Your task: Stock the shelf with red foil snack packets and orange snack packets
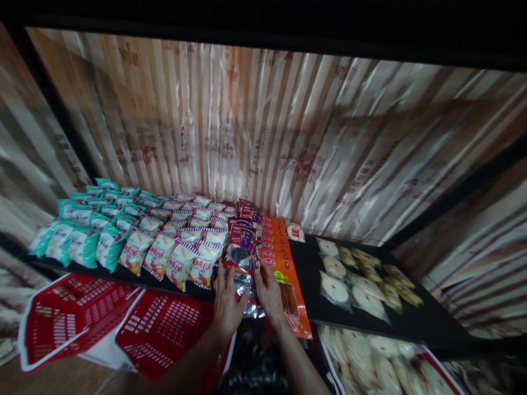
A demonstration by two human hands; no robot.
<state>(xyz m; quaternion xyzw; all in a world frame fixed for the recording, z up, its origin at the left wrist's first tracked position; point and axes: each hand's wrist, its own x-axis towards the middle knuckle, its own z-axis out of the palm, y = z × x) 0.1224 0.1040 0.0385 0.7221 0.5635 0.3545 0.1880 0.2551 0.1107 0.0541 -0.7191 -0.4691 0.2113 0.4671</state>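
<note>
The dark foil snack packet (241, 255) lies front-to-back lengthwise on the black shelf (303, 274), between both hands — left hand (227, 304) spread on its left side, right hand (269, 295) curled at its right edge, whether pinching I cannot tell.

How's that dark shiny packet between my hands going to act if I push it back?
The dark packet will probably flex, since its film looks thin and creased. It may feel slippery, given the bright glare off its surface. Pushed back, it could catch on the similar packets behind it.
</note>
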